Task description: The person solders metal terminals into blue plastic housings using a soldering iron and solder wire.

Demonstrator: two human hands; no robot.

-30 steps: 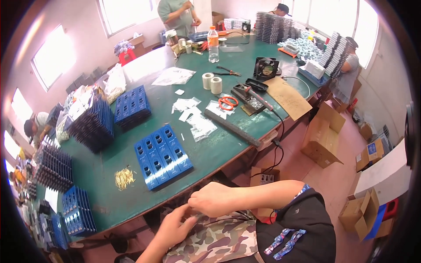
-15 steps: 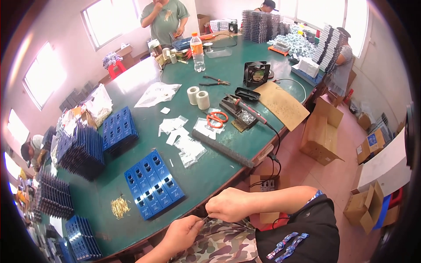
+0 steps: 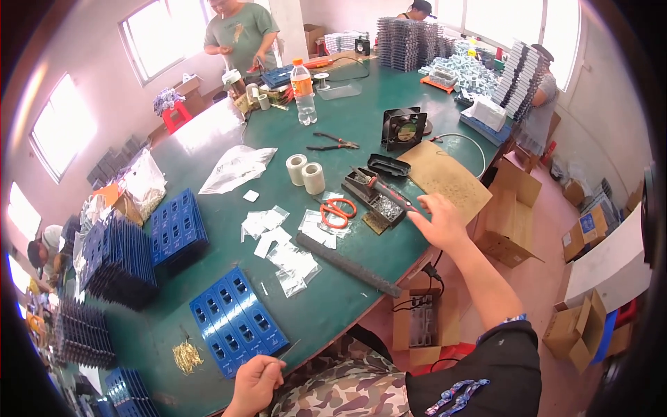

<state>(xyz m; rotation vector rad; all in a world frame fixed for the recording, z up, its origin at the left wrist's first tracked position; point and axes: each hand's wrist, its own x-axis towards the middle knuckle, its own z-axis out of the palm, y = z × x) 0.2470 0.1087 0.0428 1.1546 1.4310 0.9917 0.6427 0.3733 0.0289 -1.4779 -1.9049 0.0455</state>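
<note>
My right hand (image 3: 439,221) is stretched out over the green table (image 3: 229,139), fingers apart. Its fingertips are at the rear end of a red-handled soldering iron (image 3: 390,192), which lies on a black stand with a metal tray (image 3: 379,201). My left hand (image 3: 256,383) is curled at the table's near edge, pinching a thin metal pin (image 3: 289,349). Just beyond it lies a blue compartment tray (image 3: 236,321), with a small heap of brass pins (image 3: 186,356) to its left.
Orange scissors (image 3: 338,210), a long black bar (image 3: 347,263), small clear bags (image 3: 292,258), two tape rolls (image 3: 306,174), a black fan (image 3: 403,128), a cardboard sheet (image 3: 445,179) and a bottle (image 3: 302,82) are on the table. Blue tray stacks (image 3: 177,226) stand left. People work at the far end; cardboard boxes (image 3: 511,215) sit on the floor.
My hands were together at my lap. The right hand has since left and reached forward to the soldering iron, while the left stays low at the table edge. The view shifted left.
</note>
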